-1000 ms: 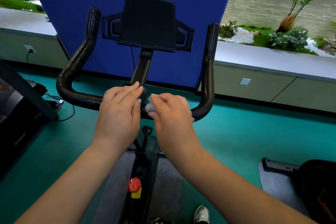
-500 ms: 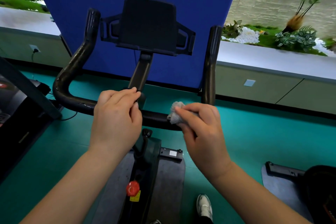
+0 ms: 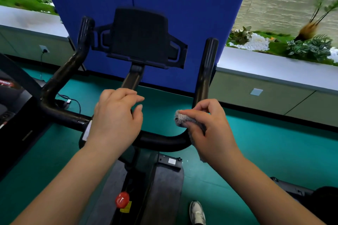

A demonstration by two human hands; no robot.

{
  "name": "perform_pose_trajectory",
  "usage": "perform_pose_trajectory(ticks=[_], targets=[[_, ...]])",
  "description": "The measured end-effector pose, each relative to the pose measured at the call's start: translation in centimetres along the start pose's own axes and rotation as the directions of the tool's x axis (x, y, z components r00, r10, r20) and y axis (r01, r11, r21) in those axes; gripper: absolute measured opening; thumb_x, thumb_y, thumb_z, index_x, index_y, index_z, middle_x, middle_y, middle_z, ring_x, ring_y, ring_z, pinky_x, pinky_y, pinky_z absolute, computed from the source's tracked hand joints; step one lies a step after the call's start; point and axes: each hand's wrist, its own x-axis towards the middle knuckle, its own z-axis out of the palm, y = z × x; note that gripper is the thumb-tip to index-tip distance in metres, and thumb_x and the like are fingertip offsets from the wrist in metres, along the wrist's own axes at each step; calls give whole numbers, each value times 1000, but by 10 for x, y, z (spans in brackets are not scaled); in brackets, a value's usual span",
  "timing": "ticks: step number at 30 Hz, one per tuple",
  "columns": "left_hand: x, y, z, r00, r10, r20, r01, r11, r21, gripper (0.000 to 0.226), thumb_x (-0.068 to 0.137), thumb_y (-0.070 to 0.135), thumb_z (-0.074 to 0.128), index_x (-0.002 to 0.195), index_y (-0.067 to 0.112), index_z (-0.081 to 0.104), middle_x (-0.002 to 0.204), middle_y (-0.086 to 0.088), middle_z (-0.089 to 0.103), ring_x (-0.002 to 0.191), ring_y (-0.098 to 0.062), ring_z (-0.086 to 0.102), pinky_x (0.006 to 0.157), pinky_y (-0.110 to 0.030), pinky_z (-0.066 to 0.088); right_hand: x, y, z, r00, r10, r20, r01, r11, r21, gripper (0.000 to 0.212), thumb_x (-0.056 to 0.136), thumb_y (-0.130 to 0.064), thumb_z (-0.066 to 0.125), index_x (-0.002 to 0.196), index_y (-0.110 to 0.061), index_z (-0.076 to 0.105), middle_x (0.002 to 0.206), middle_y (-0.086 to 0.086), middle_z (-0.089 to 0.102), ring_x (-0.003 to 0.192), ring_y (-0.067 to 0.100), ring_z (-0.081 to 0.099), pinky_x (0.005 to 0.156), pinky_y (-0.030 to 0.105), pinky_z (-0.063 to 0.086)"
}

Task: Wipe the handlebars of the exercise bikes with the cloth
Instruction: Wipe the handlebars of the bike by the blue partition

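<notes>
A grey cloth (image 3: 184, 118), bunched in the gripping right hand (image 3: 210, 129), presses the right bend of the black handlebar (image 3: 161, 139) at centre frame. The left hand (image 3: 115, 120) rests on the crossbar, fingers loosely extended. Wiping is under way; the right upright grip (image 3: 205, 71) likely comes next.

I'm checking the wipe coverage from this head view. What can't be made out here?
- Handlebar under the left hand: hidden by the hand.
- Right bend beneath the cloth: hidden by the right hand.
- Neighbouring machine: cut off by the left edge.
</notes>
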Motion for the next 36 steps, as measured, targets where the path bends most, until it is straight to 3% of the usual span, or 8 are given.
perform_pose_trajectory(ticks=[3,10,18,24,29,33,36], targets=[[10,13,8,999,18,-43,-18,1000,-18,22,85,19,61,104,19,72,111,2,63,106,-28,48,93,-42,42,10,8,-5,998,-40,57,40,999,1,26,81,-21,63,106,-22,73,97,-7,42,94,12,45,83,5,29],[35,45,18,988,36,-147,-43,998,-41,29,84,20,56,109,16,70,115,-1,61,108,-29,48,95,-24,30,29,25,-11,981,-168,98,161,985,68,27,84,-28,60,107,-21,72,96,-2,46,92,18,46,83,22,38],[53,65,25,979,7,-205,-12,1000,-24,32,84,21,54,113,17,67,122,1,58,113,-27,47,97,-19,25,55,46,-16,959,-263,107,253,962,99,27,87,-27,59,110,-21,71,95,-1,46,92,17,44,81,21,37],[62,74,28,988,27,-155,-24,1000,18,44,85,18,61,129,19,58,139,-1,47,122,-25,38,103,-30,28,82,64,-17,938,-343,60,339,939,62,27,88,-25,57,110,-19,71,96,1,49,90,18,43,83,17,31],[75,84,31,993,55,-109,-49,997,61,52,86,28,54,138,24,49,149,0,34,128,-25,32,103,-46,36,116,83,-22,916,-400,3,400,915,-53,23,88,-17,62,109,-13,72,95,6,51,87,24,44,80,17,29],[81,91,36,995,57,-82,-51,996,70,53,87,24,63,138,23,48,151,-1,31,129,-27,33,103,-48,38,141,92,-25,866,-499,-19,494,862,-118,22,86,-11,66,107,-10,72,95,11,53,85,26,45,78,26,33],[83,95,39,996,44,-78,-38,996,78,55,87,23,63,139,23,47,151,0,32,130,-25,33,103,-48,38,165,91,-31,864,-496,-88,486,867,-108,22,85,-8,66,106,-9,72,94,13,53,84,29,46,77,28,33]])
